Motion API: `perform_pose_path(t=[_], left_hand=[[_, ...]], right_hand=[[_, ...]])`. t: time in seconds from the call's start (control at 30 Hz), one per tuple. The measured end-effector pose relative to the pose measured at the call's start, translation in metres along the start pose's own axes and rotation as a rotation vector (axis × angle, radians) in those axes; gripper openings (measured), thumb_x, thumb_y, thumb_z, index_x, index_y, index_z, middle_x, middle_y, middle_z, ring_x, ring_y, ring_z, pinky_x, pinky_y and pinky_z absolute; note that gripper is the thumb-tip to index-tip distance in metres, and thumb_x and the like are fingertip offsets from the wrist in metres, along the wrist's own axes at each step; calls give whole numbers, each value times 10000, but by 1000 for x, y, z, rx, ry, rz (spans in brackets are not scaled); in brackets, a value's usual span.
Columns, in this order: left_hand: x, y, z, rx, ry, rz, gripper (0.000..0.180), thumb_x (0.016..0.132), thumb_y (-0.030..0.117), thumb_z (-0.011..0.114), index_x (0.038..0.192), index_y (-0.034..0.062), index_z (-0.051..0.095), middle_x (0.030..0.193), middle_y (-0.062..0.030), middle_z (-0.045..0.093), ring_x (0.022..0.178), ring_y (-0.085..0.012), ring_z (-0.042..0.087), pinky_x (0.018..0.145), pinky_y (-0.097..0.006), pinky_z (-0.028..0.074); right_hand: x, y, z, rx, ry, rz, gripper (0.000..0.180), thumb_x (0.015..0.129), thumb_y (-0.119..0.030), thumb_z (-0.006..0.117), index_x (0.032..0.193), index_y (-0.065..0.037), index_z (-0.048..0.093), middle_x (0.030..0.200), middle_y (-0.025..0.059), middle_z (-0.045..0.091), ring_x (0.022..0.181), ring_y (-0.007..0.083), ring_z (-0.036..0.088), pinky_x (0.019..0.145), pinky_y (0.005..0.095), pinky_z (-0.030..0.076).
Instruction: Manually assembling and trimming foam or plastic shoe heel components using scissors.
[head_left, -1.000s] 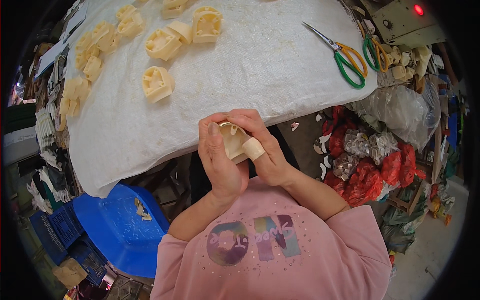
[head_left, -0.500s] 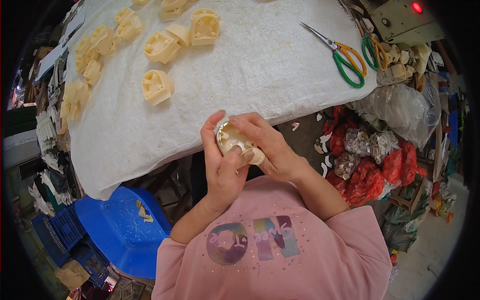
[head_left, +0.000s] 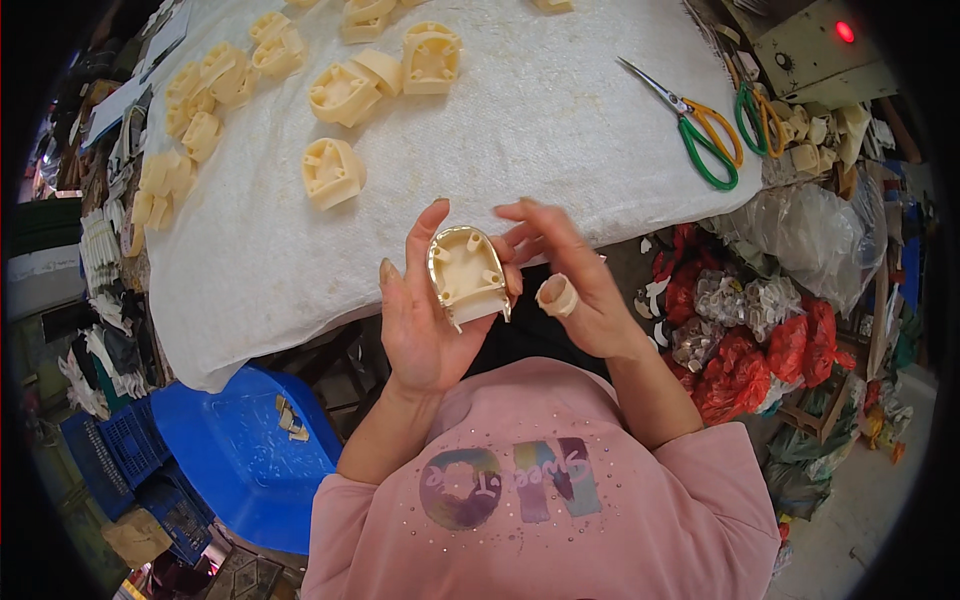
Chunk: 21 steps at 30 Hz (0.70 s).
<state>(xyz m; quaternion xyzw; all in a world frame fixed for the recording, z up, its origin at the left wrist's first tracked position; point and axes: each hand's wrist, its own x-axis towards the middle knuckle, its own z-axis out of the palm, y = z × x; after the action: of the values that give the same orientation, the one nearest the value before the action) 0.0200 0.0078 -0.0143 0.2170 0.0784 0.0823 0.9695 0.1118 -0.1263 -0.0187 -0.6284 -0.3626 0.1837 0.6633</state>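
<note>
In my left hand rests a cream plastic housing with a shiny, gold-looking rim and small hollow posts inside. Its hollow side faces up, and two thin prongs stick out at its lower edge. Left fingertips curl round its right side, while the index finger and thumb stand away from it. Just right of the housing, my right hand has its fingers spread and holds nothing. A pale wrap covers its thumb tip. Several similar cream housings without the shiny rim lie on the white woven sheet.
Green-and-yellow-handled scissors lie at the sheet's right, beside a second pair. A blue plastic tub with a few scraps stands at lower left. Red plastic bags and clear plastic pile up below the table's right side.
My right hand has let go of the housing and moved right, its fingers spreading. The housing now shows its hollow side fully in my left hand. The view has shifted slightly.
</note>
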Motion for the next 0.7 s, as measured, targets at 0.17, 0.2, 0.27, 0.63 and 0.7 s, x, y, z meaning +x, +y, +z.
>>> perform_pose_path(t=[0.17, 0.2, 0.27, 0.63, 0.7], left_hand=[[-2, 1, 1, 364, 60, 88, 792, 882, 610, 404, 1418, 91, 139, 1156, -199, 495, 970, -299, 552, 867, -408, 444], [-5, -3, 2, 720, 44, 226, 847, 869, 582, 462, 1414, 36, 111, 1170, -204, 470, 1001, -302, 533, 893, -400, 429], [-11, 1, 6, 1093, -109, 310, 955, 840, 457, 602, 1392, -86, 43, 1225, -228, 389, 1092, -307, 473, 931, -382, 398], [-7, 22, 2, 1476, -9, 265, 593, 647, -22, 766, 1177, 1, 502, 1038, -79, 530, 928, -157, 562, 784, -260, 471], [-7, 22, 8, 1515, -27, 317, 563, 613, -45, 768, 1129, 17, 550, 971, -56, 535, 862, -138, 563, 714, -244, 475]], right_hand=[[7, -20, -4, -369, 115, -74, 592, 765, -300, 711, 1265, -68, 495, 954, 105, 539, 848, 211, 538, 682, 327, 453], [10, -23, 2, -447, 23, -81, 573, 760, -275, 719, 1248, -62, 507, 927, 108, 545, 835, 220, 547, 677, 336, 455], [18, -31, 5, -420, -187, 127, 521, 751, -233, 730, 1190, -32, 534, 891, 107, 566, 833, 226, 576, 691, 348, 474], [10, 0, -18, 303, -93, 376, 208, 875, -129, 567, 1055, -32, 601, 835, 30, 576, 729, 120, 524, 661, 249, 438], [16, -4, -18, 407, -68, 444, 178, 899, -167, 547, 1003, -40, 614, 812, 3, 578, 713, 81, 512, 648, 224, 425]])
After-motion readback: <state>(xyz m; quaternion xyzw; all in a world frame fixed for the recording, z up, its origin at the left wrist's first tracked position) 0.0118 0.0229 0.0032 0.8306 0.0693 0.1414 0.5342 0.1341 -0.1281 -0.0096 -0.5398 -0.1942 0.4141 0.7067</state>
